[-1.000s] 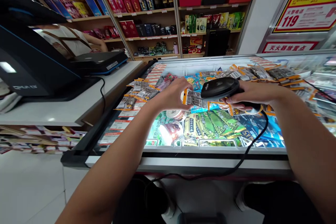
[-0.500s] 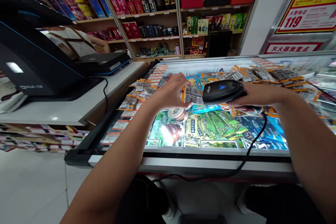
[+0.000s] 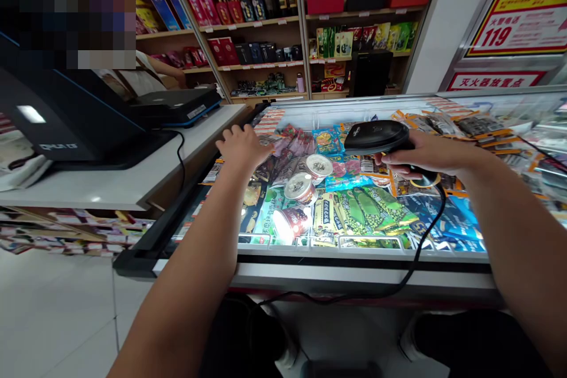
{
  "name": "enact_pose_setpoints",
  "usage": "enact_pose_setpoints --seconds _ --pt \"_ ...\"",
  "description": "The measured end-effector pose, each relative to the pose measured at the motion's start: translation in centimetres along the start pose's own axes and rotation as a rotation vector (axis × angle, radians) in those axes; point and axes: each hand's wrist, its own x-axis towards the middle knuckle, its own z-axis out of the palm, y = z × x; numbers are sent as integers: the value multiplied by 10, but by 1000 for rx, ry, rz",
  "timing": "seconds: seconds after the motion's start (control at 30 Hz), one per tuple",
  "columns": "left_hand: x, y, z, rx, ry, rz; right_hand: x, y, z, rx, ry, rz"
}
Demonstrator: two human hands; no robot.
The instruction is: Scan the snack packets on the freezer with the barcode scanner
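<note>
My right hand [image 3: 427, 153] is wrapped round the handle of a black barcode scanner [image 3: 376, 136], held above the glass top of a freezer, its head pointing left. A black cable [image 3: 427, 236] runs down from its grip. At the freezer's left side, my left hand [image 3: 243, 150] has its fingers spread, palm down, over small packets with orange edges [image 3: 213, 172], which it mostly hides. Whether its fingertips touch them I cannot tell. Between the hands, tubs [image 3: 301, 186] and blue packs [image 3: 328, 140] show in the freezer.
More orange-edged packets [image 3: 443, 124] lie on the glass at the right. A counter [image 3: 110, 180] with a dark till [image 3: 57, 100] and a flat scale [image 3: 175, 103] stands at the left, a person [image 3: 137, 80] behind it. Stocked shelves [image 3: 254, 23] line the back.
My left hand has moved left, away from the scanner, to the left pile. The small packet it held before the scanner is no longer seen there. My right hand stays nearly still.
</note>
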Motion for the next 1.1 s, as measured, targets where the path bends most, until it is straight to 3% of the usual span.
enact_pose_setpoints --seconds 0.07,0.2,0.37,0.47,0.63,0.7,0.87,1.0,1.1 --pt "10 -18 13 65 -32 -104 1 1 0 3 5 22" --pt "18 -34 28 86 -6 -91 1 1 0 1 27 50" --pt "8 -8 23 88 98 -12 2 0 -2 41 82 -30" --pt "-16 32 12 -94 34 260 4 -2 -2 169 183 -92" --pt "-81 109 6 -475 -281 991 10 -5 2 394 328 -165" --pt "-102 130 12 -479 -294 1120 12 -6 2 438 359 -158" --pt "-114 153 29 -519 -256 783 14 -6 1 512 373 -154" --pt "-112 157 31 -566 -266 748 18 -6 6 553 359 -168" --pt "-117 162 31 -539 -170 692 23 -8 14 582 391 -200"
